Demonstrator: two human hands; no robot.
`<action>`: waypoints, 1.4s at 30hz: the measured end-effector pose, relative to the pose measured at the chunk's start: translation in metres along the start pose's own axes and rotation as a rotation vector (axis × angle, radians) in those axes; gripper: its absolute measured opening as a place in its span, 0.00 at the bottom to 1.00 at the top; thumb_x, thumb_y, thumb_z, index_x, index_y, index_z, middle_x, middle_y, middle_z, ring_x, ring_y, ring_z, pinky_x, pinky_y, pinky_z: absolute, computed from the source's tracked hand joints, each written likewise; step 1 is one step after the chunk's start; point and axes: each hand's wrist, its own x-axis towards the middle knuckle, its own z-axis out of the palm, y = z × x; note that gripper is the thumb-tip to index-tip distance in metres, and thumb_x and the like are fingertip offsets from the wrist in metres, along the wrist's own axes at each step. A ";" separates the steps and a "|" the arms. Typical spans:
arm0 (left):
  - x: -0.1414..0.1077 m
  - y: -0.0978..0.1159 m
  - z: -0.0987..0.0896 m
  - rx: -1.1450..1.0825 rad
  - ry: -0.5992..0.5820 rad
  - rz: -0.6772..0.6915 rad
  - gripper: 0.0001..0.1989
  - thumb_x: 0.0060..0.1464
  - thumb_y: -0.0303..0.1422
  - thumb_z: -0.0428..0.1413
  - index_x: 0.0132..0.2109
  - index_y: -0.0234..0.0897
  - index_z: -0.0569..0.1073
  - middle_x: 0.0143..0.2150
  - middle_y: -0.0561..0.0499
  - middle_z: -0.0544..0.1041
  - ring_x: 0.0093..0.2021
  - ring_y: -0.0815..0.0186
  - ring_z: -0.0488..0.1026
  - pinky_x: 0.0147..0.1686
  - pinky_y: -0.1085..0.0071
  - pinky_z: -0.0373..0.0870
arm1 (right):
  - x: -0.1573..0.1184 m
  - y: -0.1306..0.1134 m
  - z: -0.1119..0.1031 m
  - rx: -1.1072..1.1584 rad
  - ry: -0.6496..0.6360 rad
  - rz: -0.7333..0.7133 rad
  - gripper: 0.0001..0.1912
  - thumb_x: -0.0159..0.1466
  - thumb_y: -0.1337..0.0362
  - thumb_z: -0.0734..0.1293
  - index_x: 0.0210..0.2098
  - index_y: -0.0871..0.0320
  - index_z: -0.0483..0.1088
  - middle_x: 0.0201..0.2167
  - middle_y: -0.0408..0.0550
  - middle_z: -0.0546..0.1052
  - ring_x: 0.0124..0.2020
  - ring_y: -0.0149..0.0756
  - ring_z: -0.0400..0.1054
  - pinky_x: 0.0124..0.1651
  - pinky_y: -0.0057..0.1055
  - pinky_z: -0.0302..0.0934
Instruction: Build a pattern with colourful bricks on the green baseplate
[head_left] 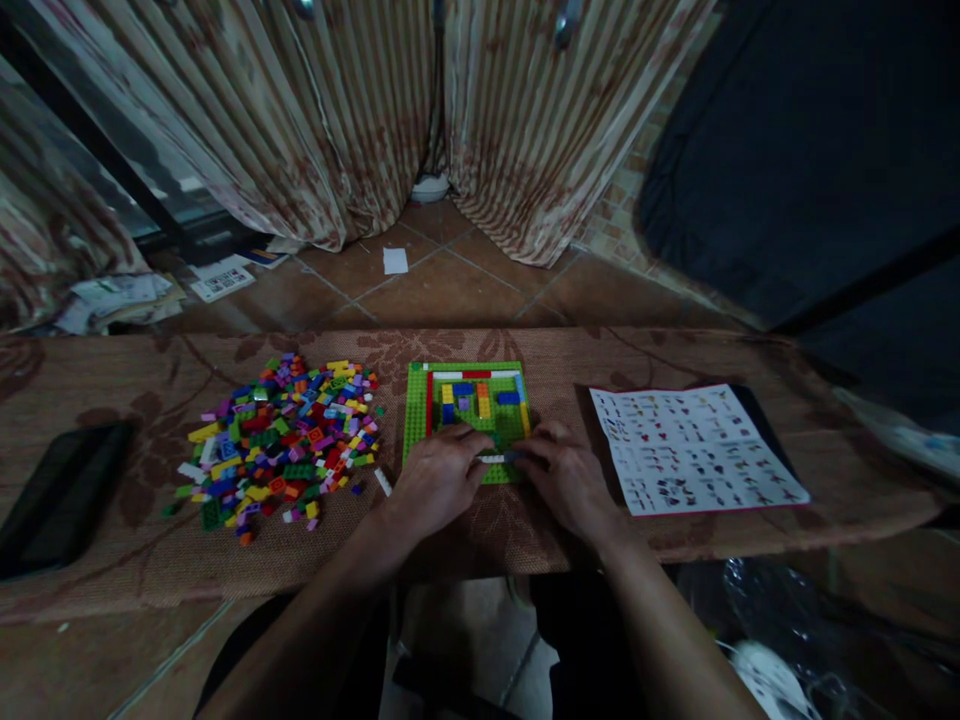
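A green baseplate [412,420] lies on the cloth in front of me. Red, white, blue and yellow bricks form a border on it, with several blue, yellow, orange and purple bricks inside. Over its near edge, my left hand [441,476] pinches the left end of a narrow white brick [493,459]. My right hand [571,482] has its fingers closed at a small blue brick [513,456] at the white one's right end. Whether the white brick is pressed onto the studs I cannot tell. Another white brick [383,482] rests on the cloth beside my left wrist.
Left of the baseplate spreads a heap of loose coloured bricks [292,440]. A black phone [64,495] lies at the far left. On the right is a printed picture sheet [697,445], over a dark flat object [765,425]. Striped curtains [360,110] hang beyond the table.
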 end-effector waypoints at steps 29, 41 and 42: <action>0.000 -0.002 0.002 0.074 -0.007 0.006 0.07 0.56 0.29 0.55 0.43 0.41 0.74 0.41 0.51 0.76 0.42 0.63 0.74 0.41 0.68 0.71 | 0.005 0.007 0.000 -0.016 -0.021 -0.021 0.06 0.62 0.65 0.68 0.37 0.51 0.79 0.34 0.46 0.73 0.39 0.37 0.67 0.44 0.34 0.63; 0.000 -0.003 0.003 0.078 -0.025 0.008 0.07 0.57 0.29 0.54 0.43 0.42 0.74 0.40 0.52 0.76 0.42 0.64 0.73 0.42 0.68 0.70 | 0.003 0.003 0.000 0.005 -0.012 -0.032 0.07 0.62 0.66 0.68 0.36 0.51 0.79 0.35 0.46 0.73 0.39 0.36 0.68 0.44 0.33 0.62; 0.000 -0.003 0.003 0.082 -0.031 0.009 0.07 0.57 0.29 0.53 0.43 0.41 0.74 0.41 0.52 0.76 0.43 0.64 0.73 0.42 0.68 0.70 | 0.002 0.002 0.000 0.011 -0.010 -0.032 0.07 0.62 0.66 0.68 0.36 0.51 0.79 0.35 0.46 0.73 0.38 0.36 0.68 0.43 0.33 0.62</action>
